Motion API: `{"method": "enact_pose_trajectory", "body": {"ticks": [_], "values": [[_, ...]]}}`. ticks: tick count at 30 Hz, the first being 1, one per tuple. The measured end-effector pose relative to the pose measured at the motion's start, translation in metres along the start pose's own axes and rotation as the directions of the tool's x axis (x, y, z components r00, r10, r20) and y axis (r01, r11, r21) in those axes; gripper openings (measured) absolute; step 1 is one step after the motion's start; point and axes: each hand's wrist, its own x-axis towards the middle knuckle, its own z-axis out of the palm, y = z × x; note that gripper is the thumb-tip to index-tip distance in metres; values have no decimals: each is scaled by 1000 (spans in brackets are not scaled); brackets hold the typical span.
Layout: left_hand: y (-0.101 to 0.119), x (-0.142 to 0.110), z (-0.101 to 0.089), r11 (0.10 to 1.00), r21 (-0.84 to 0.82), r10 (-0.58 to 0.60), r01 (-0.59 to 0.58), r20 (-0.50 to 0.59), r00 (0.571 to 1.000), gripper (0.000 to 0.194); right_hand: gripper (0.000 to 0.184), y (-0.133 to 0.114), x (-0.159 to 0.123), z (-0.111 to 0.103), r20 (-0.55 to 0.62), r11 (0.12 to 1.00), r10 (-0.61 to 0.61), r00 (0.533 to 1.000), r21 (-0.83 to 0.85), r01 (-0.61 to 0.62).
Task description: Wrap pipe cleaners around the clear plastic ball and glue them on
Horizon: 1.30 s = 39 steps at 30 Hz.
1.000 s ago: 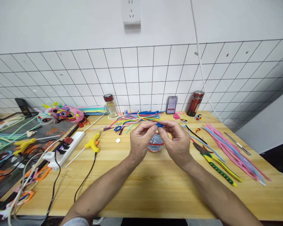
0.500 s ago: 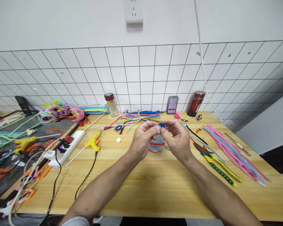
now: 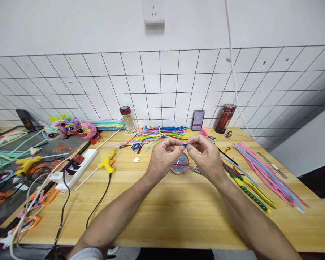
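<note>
Between the fingertips of both hands is a small blue piece of pipe cleaner [image 3: 185,145], mostly covered by the fingers. My left hand [image 3: 165,154] pinches it from the left, thumb against forefinger. From the other side my right hand [image 3: 203,155] grips it the same way, the two thumbs almost meeting. Below and behind the hands, a clear round ball [image 3: 180,165] with red bands rests on the wooden table [image 3: 157,216]. Partly under my right hand lies a grey metal tool [image 3: 195,169], its kind hidden.
Pliers [image 3: 243,184] and pink and blue pipe cleaners [image 3: 268,173] lie right. More pipe cleaners [image 3: 162,133] spread at the back, near a glass bottle [image 3: 128,121], phone [image 3: 198,120] and red flask [image 3: 225,119]. Leftward are a yellow glue gun [image 3: 107,163], power strip [image 3: 78,171] and cables.
Both hands stay together at the blue piece. Less of it shows now, as the fingertips have closed in around it. More of the metal tool beside the ball has come into view.
</note>
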Motion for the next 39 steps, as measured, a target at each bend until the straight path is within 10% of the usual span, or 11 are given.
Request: {"method": "enact_pose_trajectory", "body": {"ticks": [9,19,26,39], "values": [[3,-1,-4,949,252,208,-189,-48,977,6,9,0,-1,0,60,991,-65,996,-112,72],[20,11,-23,990,38,-139,134,211,968,30,6,4,3,-11,125,906,-354,927,-202,373],[17,11,-19,980,-47,-185,192,118,976,27,6,12,2,-4,92,988,-148,985,-28,151],[19,11,-24,985,118,-151,126,235,960,20,16,4,-2,-8,151,812,-443,884,-351,467]]}}
